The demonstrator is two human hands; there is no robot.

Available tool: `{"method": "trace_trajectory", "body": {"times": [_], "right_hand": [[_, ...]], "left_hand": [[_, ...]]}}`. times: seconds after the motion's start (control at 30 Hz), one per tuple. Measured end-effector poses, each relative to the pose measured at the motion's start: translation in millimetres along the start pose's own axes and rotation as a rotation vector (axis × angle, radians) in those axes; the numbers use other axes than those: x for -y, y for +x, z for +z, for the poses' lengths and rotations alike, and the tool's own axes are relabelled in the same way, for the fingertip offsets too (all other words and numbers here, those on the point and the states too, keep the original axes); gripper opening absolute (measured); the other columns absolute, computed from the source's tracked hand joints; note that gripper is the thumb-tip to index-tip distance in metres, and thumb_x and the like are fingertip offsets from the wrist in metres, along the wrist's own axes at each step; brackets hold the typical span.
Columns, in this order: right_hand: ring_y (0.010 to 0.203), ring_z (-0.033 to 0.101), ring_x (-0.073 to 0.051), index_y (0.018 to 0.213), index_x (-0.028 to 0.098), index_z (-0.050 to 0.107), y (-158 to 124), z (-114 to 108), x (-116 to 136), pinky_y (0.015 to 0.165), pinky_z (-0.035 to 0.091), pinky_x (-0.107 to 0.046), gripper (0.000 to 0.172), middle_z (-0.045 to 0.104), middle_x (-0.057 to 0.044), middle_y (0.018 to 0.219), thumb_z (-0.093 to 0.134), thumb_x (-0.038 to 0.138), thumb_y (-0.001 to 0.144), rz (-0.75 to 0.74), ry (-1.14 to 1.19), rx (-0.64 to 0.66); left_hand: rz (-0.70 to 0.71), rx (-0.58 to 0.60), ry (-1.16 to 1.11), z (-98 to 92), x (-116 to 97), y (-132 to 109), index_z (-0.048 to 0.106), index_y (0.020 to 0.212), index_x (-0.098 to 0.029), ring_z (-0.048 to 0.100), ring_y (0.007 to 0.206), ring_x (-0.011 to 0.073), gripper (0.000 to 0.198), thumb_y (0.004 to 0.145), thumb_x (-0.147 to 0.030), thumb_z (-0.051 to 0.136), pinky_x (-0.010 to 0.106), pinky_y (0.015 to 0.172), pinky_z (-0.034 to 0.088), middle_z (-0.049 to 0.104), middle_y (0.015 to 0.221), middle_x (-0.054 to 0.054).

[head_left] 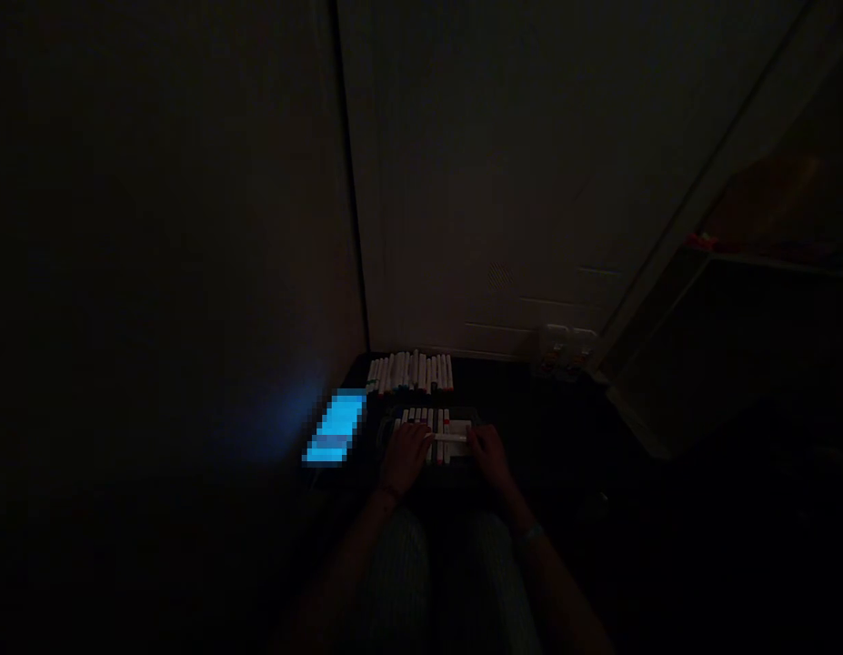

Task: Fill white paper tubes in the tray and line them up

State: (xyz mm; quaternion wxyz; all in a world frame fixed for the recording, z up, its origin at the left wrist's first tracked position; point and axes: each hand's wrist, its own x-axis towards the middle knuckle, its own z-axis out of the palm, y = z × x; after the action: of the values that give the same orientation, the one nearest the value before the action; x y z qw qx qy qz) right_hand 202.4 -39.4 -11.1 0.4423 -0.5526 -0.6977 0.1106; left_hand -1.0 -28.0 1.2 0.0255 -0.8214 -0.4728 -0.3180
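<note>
A white marker (451,438) lies crosswise between my two hands. Fingers of my left hand (405,452) are closed at its left end, and those of my right hand (487,449) grip its right end. Beneath it is a row of several white markers (440,422), one with a red band, set side by side in what looks like a dark tray or case. A pale flat patch (460,426) shows at the right of this row. Part of the row is hidden by my left hand.
Farther back, another row of several white markers (411,371) lies on the dark tabletop (509,400). A glowing blue screen (336,428) stands at the left by the wall. Clear plastic containers (567,350) are at the back right. The room is very dark.
</note>
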Motion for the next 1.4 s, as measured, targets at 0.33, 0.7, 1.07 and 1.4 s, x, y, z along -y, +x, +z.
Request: {"method": "trace_trajectory", "body": {"times": [0.33,0.7,1.07,1.4], "right_hand": [[0.075,0.048,-0.015,0.074,0.019,0.059,-0.6,-2.2,3.2,0.070,0.037,-0.027,0.035,0.057,-0.003,0.074,0.034,0.041,0.087,0.048,0.066,-0.017],[0.075,0.047,-0.016,0.071,0.019,0.057,-0.6,-1.7,3.4,0.070,0.037,-0.028,0.032,0.056,-0.004,0.073,0.039,0.042,0.084,0.042,0.065,-0.021],[0.075,0.048,-0.016,0.072,0.019,0.057,-1.7,-0.2,0.5,0.070,0.038,-0.029,0.030,0.056,-0.004,0.075,0.040,0.041,0.083,0.055,0.080,-0.047],[0.078,0.048,-0.016,0.072,0.019,0.058,-0.4,-2.4,5.1,0.073,0.037,-0.029,0.030,0.058,-0.004,0.076,0.039,0.039,0.084,0.034,0.073,-0.019]], "left_hand": [[-0.004,0.015,0.007,-5.8,-3.5,1.6,0.055,0.097,-0.020,0.048,0.094,0.0190,0.026,0.088,-0.030,0.033,0.038,0.087,0.035,0.057,0.104,0.005],[-0.020,0.023,0.003,-2.8,-3.6,1.0,0.054,0.096,-0.020,0.047,0.097,0.0194,0.025,0.088,-0.029,0.032,0.038,0.088,0.035,0.056,0.103,0.004],[-0.017,0.009,-0.005,-3.8,-4.9,0.8,0.055,0.096,-0.020,0.048,0.095,0.0191,0.025,0.087,-0.028,0.032,0.038,0.085,0.036,0.057,0.101,0.005],[-0.008,0.023,-0.017,-7.2,-6.1,1.3,0.055,0.093,-0.021,0.048,0.093,0.0184,0.024,0.087,-0.028,0.033,0.037,0.086,0.036,0.057,0.099,0.004]]}}
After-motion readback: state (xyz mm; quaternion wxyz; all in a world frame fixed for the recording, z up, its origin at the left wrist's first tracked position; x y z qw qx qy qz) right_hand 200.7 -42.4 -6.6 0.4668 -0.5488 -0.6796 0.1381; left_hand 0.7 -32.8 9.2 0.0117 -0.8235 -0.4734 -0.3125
